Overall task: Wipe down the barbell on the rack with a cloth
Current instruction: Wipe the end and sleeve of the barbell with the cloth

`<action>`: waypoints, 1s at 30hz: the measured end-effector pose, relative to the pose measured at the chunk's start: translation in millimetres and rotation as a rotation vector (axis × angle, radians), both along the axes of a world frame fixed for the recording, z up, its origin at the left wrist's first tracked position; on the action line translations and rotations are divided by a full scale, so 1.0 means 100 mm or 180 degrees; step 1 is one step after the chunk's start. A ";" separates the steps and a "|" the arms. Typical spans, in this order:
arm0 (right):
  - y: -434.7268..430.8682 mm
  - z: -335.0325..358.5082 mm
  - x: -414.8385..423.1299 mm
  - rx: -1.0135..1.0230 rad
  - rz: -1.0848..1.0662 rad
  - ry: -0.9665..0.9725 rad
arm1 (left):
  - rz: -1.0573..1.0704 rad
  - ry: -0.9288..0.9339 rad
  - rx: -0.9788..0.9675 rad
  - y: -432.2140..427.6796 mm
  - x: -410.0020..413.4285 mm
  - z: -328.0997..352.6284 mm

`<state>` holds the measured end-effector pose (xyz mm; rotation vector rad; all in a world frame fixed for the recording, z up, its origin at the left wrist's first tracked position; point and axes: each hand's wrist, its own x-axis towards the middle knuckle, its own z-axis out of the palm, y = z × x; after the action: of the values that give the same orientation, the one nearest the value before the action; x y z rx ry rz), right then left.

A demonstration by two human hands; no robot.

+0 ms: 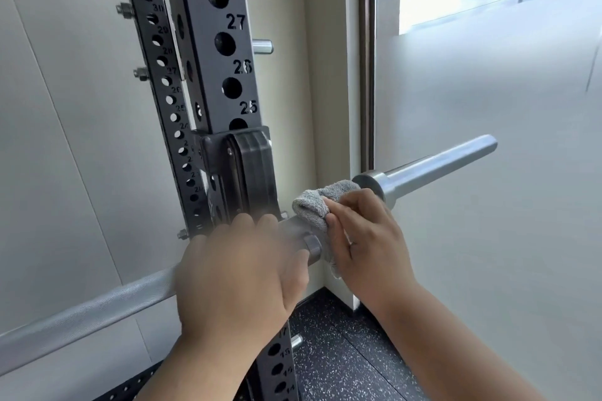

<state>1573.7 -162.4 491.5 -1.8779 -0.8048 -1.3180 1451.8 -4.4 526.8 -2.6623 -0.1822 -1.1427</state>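
Head cam, looking down at both hands by a gym rack. Steel barbell point(81, 306) runs from lower left of frame up to mid right, resting in a black J-hook point(250, 166) on the rack upright point(224, 75), centre-left. The upright is black w/ round holes and numbers 25–28 down its face; a short silver peg point(262, 46) sticks out of its right side near the top.

L hand point(237, 273), motion-blurred, is at centre-bottom, fingers curled over the bar just below the hook, gripping it. R hand point(368, 238), right of centre, holds a grey cloth point(312, 205) wrapped round the bar, fingers laid over the cloth; thumb hidden. The cloth sits on the shaft btw the hook and the bar's collar point(371, 184), touching the collar, w/ a loose edge hanging under the bar. Past the collar the smooth sleeve point(436, 166) points to the right, bare.

Behind: pale wall point(65, 107) on the left, frosted window point(488, 91) filling the right, w/ clear glass and sky at upper right. Black speckled floor point(342, 352) shows at bottom centre, btw the forearms.
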 end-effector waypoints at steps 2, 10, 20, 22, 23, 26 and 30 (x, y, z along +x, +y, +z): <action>0.03 -0.04 -0.03 0.0038 -0.0094 0.0006 | 0.0032 0.0018 0.0037 0.00 0.01 0.00; -0.04 -0.23 0.16 -0.0429 -0.0156 -0.0108 | 0.0036 0.0030 0.0076 -0.01 0.00 0.01; 0.26 -0.28 -0.11 -0.0233 0.0210 0.0067 | 0.0019 -0.0043 0.0078 -0.01 0.01 -0.01; 0.22 -0.20 -0.14 -0.0451 0.0275 -0.0053 | 0.0015 -0.0042 0.0069 -0.01 0.01 -0.01; 0.17 -0.16 -0.10 -0.0586 0.0112 -0.0135 | 0.0009 -0.0039 0.0066 -0.01 0.01 -0.01; -0.01 -0.12 0.06 -0.0730 -0.0560 -0.0156 | -0.0021 -0.0043 0.0066 -0.01 0.00 -0.01; -0.11 -0.16 0.18 -0.0377 -0.1074 0.0095 | -0.0048 -0.0094 0.0038 0.00 -0.01 -0.02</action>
<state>1591.7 -173.6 475.3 -2.1935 -0.5775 -1.4651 1451.0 -4.1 524.9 -2.6420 -0.1601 -1.1843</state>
